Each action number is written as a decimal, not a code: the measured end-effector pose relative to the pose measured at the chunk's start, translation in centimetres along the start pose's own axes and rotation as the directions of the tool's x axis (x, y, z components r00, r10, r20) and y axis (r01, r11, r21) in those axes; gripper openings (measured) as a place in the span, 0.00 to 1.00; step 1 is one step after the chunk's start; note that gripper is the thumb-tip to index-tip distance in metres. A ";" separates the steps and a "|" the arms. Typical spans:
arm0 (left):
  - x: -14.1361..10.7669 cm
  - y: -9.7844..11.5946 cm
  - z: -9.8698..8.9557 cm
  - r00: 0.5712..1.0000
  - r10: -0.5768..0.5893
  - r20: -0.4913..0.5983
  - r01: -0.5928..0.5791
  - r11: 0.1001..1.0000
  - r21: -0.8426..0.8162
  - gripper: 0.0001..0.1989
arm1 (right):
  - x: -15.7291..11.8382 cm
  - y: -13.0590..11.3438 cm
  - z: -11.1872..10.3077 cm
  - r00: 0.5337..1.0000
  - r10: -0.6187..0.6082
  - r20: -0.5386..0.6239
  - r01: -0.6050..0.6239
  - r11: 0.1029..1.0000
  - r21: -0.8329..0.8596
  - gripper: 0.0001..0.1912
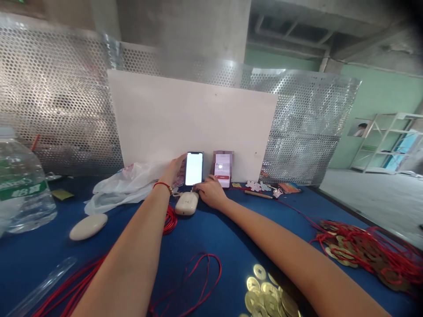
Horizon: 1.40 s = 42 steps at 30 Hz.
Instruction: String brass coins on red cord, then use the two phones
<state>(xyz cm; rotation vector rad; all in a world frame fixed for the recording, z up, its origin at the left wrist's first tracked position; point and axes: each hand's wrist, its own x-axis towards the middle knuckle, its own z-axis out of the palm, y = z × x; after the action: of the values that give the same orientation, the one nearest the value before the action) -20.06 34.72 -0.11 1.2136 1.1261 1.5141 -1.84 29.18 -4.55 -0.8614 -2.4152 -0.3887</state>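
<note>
The left hand rests its fingers against the edge of a smartphone standing upright against a white board; the right hand curls at its base, above a white oval case; whether either grips, I cannot tell; a large plastic bottle holds water on the bench; a crumpled plastic bag lies near the phone.

Through the head camera I see two bare forearms, the left forearm and the right forearm, with no sleeves on them. A thin red cord bracelet with a small gold-coloured bead circles the left wrist.
</note>
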 end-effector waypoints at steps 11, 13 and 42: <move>-0.1 0.1 -0.1 0.999 0.007 0.049 -0.006 1.000 -0.031 0.24 | -0.2 0.0 -0.1 0.995 0.005 -0.095 -0.004 1.000 0.008 0.17; -0.1 0.1 -0.1 0.998 -0.005 0.055 0.007 1.000 -0.030 0.24 | -0.2 -0.1 -0.2 0.991 0.013 -0.134 -0.012 1.000 0.004 0.19; 0.1 0.2 0.0 0.997 -0.075 0.019 0.076 0.995 -0.063 0.17 | -0.2 0.0 0.0 0.987 0.112 -0.118 -0.120 0.990 -0.070 0.20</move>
<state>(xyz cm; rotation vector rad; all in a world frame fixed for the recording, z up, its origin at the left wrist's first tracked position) -20.09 34.82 0.08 1.1270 1.0926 1.4692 -1.70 29.03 -4.69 -0.9818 -2.2464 -0.4760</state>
